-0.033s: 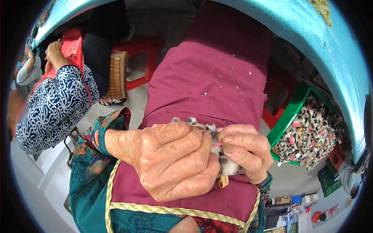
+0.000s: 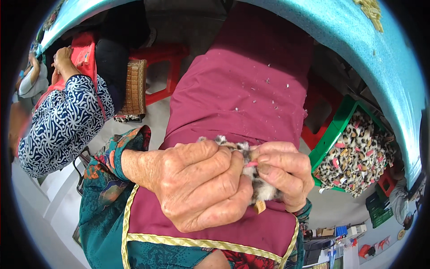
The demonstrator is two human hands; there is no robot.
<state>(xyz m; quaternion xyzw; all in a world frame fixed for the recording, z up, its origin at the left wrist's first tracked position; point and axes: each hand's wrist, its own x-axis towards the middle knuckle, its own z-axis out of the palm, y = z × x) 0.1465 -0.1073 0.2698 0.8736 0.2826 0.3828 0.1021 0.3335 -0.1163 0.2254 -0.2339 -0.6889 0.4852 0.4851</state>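
Observation:
A small plush toy piece (image 2: 265,192) of black, white and brown spotted fur sits between my hands, just above the maroon apron (image 2: 242,103) on my lap. My left hand (image 2: 201,184) is closed around it and hides much of it. From the right, my right hand (image 2: 284,175) pinches the toy's edge with thumb and fingers, beside a small pink strip (image 2: 251,164) on the fur. A tan tab (image 2: 260,206) sticks out at the bottom. Whether a small tool is hidden in the fingers I cannot make out.
At right stands a green crate (image 2: 333,132) heaped with similar spotted plush pieces (image 2: 358,157). A curved light-blue table edge (image 2: 322,22) runs along the top and right. To the left sits a co-worker in patterned sleeves (image 2: 62,125), near a red stool (image 2: 172,54).
The fingertips of my right hand have shifted slightly at the pink strip, which shows a little more. The tan tab is turned a bit. My left hand keeps its hold.

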